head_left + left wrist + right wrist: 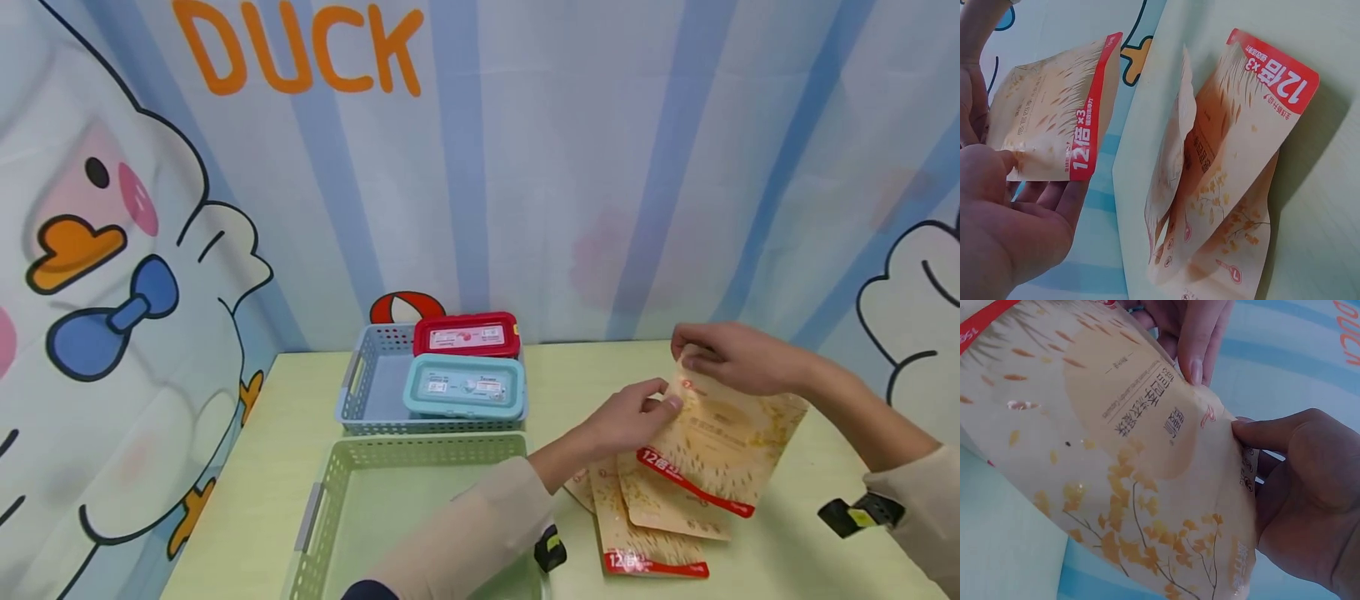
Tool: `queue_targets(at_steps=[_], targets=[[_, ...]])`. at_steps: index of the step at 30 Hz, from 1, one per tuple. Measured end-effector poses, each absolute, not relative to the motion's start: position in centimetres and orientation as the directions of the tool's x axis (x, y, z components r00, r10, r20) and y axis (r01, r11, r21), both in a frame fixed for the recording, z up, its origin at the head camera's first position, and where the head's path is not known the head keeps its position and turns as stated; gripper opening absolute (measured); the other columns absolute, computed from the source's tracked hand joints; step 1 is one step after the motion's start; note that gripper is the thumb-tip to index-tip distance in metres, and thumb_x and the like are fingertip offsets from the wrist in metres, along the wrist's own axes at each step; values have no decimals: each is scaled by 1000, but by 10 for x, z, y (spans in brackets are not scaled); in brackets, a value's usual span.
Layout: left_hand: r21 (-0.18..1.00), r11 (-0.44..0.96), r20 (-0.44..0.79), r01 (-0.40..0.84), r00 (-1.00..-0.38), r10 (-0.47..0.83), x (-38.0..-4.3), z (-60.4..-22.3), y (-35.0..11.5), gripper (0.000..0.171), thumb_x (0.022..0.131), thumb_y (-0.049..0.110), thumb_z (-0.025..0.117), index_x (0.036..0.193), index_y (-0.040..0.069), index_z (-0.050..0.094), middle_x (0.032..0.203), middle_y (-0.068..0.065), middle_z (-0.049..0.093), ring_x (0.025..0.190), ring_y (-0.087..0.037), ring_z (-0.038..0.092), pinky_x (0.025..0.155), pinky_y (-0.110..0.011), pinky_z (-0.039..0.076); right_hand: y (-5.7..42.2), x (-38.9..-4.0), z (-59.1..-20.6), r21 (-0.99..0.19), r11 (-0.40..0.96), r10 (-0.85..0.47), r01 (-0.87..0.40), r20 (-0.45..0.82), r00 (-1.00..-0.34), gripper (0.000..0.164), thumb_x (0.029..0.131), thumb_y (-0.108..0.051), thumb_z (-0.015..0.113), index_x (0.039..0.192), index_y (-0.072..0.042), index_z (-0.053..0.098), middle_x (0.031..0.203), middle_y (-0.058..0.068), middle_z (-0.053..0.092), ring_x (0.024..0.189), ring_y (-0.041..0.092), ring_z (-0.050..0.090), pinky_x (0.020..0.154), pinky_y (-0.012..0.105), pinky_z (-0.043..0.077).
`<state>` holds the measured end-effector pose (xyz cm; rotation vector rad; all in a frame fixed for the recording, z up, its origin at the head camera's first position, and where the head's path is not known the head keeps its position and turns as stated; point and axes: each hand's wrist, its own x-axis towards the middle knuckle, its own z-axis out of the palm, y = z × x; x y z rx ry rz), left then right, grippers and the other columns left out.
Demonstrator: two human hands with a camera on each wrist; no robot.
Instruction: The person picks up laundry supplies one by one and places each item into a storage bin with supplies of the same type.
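Both hands hold up a beige laundry capsule pouch [727,437] printed with plants, its red band at the lower edge, over the right part of the table. The left hand [626,415] pinches its left edge between thumb and fingers; in the left wrist view, fingers [1072,206] lie behind the pouch [1041,119]. At the top corner the right hand [746,358] pinches it, the thumb on the printed face in the right wrist view. Below, several similar pouches [652,546] lie overlapped on the table, one of them standing partly bent up in the left wrist view.
A green basket [420,446] stands left of the pouches, partly behind the left sleeve. Behind it is a blue basket [360,408] holding a red-lidded box [467,335] and a light-blue box [465,387]. A duck-printed curtain [555,167] hangs behind the table [247,467].
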<state>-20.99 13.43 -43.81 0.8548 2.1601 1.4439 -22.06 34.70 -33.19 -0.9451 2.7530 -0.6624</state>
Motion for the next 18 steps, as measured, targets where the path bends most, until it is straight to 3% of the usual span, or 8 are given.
queue_targets(at_steps=[5, 8, 12, 14, 18], targets=[[892, 324, 18, 315, -741, 671, -211, -434, 127, 51, 114, 45, 46, 154, 13, 51, 110, 1, 69, 85, -5, 63, 71, -22, 49, 336, -217, -325, -420, 689, -644, -591, 19, -765, 11, 109, -5, 58, 110, -16, 60, 86, -7, 57, 66, 4, 50, 64, 30, 44], [882, 320, 46, 346, -739, 672, -211, -431, 124, 45, 114, 44, 46, 144, 12, 57, 96, -1, 68, 74, -4, 58, 64, -20, 45, 331, -216, -323, -405, 694, -641, -595, 27, -767, 13, 108, -3, 57, 110, -16, 60, 83, -7, 57, 63, 4, 47, 62, 29, 43], [877, 278, 104, 393, -718, 688, -212, -426, 118, 32, 115, 41, 44, 111, 12, 55, 66, -1, 44, 50, -11, 36, 49, -23, 31, 326, -214, -321, -400, 704, -623, -587, 48, -781, 15, 108, -2, 56, 113, -15, 61, 88, -6, 62, 62, 3, 50, 62, 29, 46], [873, 269, 121, 406, -717, 686, -211, -422, 115, 32, 115, 41, 44, 102, 12, 50, 64, 2, 39, 48, -10, 32, 48, -23, 28, 324, -213, -319, -405, 701, -616, -587, 69, -784, 14, 108, -3, 56, 116, -14, 62, 88, -6, 63, 63, 3, 51, 62, 30, 47], [881, 264, 132, 393, -739, 661, -211, -414, 107, 31, 115, 41, 45, 101, 14, 49, 67, 1, 42, 50, -10, 35, 49, -23, 30, 317, -214, -313, -426, 686, -602, -591, 126, -789, 14, 109, -9, 60, 122, -11, 62, 73, -8, 53, 58, 4, 45, 59, 29, 43]])
